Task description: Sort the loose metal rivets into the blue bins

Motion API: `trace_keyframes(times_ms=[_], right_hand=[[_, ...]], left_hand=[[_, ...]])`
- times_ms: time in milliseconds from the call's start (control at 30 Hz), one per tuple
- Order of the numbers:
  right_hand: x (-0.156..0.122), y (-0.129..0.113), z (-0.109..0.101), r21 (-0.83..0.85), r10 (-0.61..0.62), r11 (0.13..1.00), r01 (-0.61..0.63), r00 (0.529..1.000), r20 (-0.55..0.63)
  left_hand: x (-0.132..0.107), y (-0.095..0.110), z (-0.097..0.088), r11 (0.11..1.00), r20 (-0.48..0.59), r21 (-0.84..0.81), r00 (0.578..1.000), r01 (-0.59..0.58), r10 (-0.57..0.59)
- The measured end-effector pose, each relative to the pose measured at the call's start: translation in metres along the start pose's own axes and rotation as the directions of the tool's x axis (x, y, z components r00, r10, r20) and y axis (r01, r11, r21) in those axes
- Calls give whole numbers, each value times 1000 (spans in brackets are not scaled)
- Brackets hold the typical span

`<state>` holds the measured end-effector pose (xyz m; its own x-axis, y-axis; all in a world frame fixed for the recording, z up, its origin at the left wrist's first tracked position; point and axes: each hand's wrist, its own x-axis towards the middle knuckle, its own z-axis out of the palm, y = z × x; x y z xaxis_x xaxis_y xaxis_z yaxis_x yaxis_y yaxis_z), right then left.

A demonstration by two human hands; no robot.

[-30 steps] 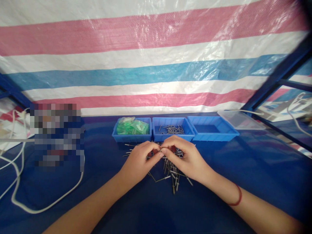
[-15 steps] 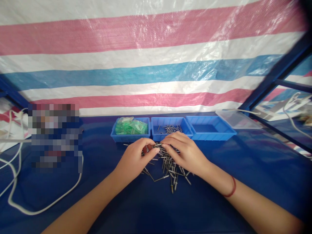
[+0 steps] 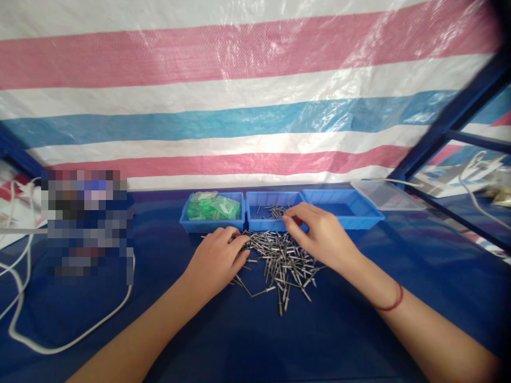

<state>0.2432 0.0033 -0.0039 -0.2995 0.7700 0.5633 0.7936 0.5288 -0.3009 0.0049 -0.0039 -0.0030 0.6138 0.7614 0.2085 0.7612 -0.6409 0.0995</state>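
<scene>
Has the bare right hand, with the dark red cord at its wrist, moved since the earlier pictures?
Yes: judged against the middle blue plastic bin, the right hand has moved forward and rightward, away from above the silvery metal pins.

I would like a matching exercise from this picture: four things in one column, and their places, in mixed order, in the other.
Things:
1. Green packets
2. Right hand
3. Left hand
4. Red band

Places:
A. At the left side of the pile of metal pins
B. Around the right forearm
C. Inside the leftmost blue bin
D. Covering, in this view, the right end of the middle blue bin

Right pairs: 1-C, 2-D, 3-A, 4-B
</scene>
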Motion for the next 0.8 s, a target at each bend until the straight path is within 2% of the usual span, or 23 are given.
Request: trace_keyframes(times_ms=[67, 133, 267, 333, 433, 500, 633, 800], right_hand=[[-3, -11, 0, 54, -55, 997, 47, 985, 164], [-6, -19, 3, 35, -80, 997, 73, 954, 290], [-9, -22, 8, -20, -89, 994, 106, 908, 409], [-9, -20, 8, -50, -66, 994, 96, 902, 427], [-9, -20, 7, -85, -55, 992, 96, 918, 392], [-9, -25, 7, -45, -124, 988, 150, 926, 356], [-9, -37, 12, 59, -282, 959, 278, 898, 338], [-9, -38, 17, 26, -243, 968, 250, 907, 345]], left_hand=[[-1, 1, 2, 1000, 14, -20, 1000, -11, 12], [-2, 3, 2, 997, 36, -66, 999, -32, 35], [-3, 6, 0, 982, 96, -180, 993, -51, 69], [-4, 6, -3, 979, 107, -200, 992, -38, 60], [-5, 3, -6, 987, 101, -162, 995, -9, 25], [-4, 0, -9, 992, 112, -128, 994, 13, 2], [-3, -3, -12, 991, 177, -125, 984, 49, -26], [0, -8, -14, 989, 185, -129, 981, 78, -53]])
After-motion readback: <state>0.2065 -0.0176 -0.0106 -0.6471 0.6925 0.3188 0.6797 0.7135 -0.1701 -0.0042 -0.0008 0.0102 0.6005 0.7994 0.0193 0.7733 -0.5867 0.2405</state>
